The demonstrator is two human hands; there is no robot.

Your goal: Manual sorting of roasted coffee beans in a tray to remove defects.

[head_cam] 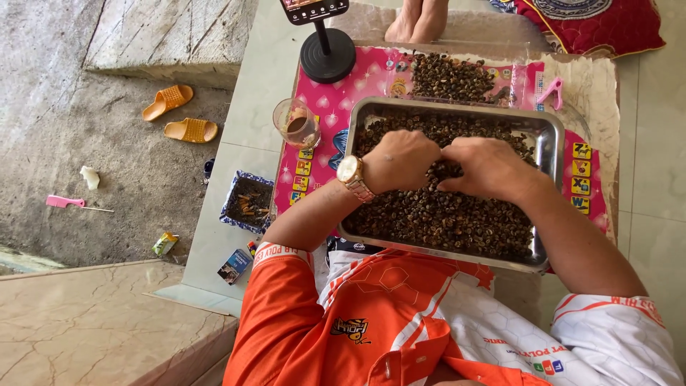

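pink mat (371, 78) — pale floor tiles (264, 78)

Fingertips: we cannot see those of the left hand (401, 160) or right hand (484, 166), curled down into the beans (443, 214).
Phone (314, 8): cut by top edge.
Feet (418, 20): 2, cropped likewise.

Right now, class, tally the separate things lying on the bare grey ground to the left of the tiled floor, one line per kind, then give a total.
Orange plastic slippers: 2
Pink plastic comb: 1
White crumpled scrap: 1
Small green and yellow packet: 1
Total: 5
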